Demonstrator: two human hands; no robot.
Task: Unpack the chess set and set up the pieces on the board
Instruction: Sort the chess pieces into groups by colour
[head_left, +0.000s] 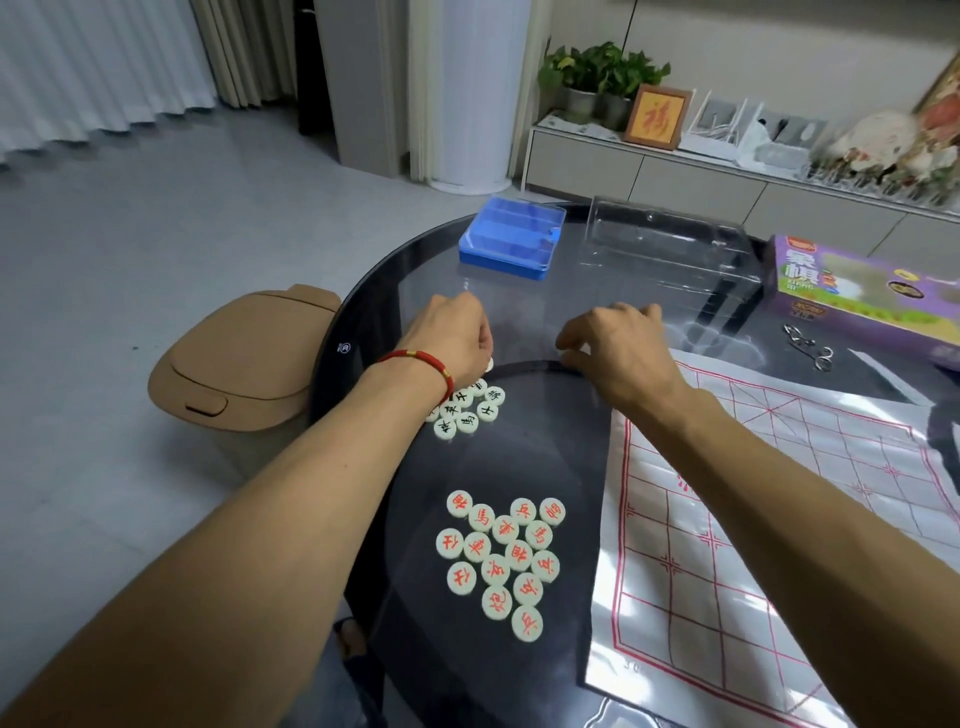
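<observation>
Several white discs with red characters lie clustered on the dark glass table near its front. Farther back sits a smaller cluster of black-lettered discs, partly hidden under my left wrist. My left hand, with a red bracelet, hovers over that cluster with curled fingers; a white disc shows at its fingertips. My right hand pinches a white disc beside the far left corner of the board sheet, a white sheet with a red grid lying at the right.
The empty blue piece box and a clear plastic lid stand at the table's back. A purple game box and metal ring puzzles lie at the right. A tan bin stands left of the table.
</observation>
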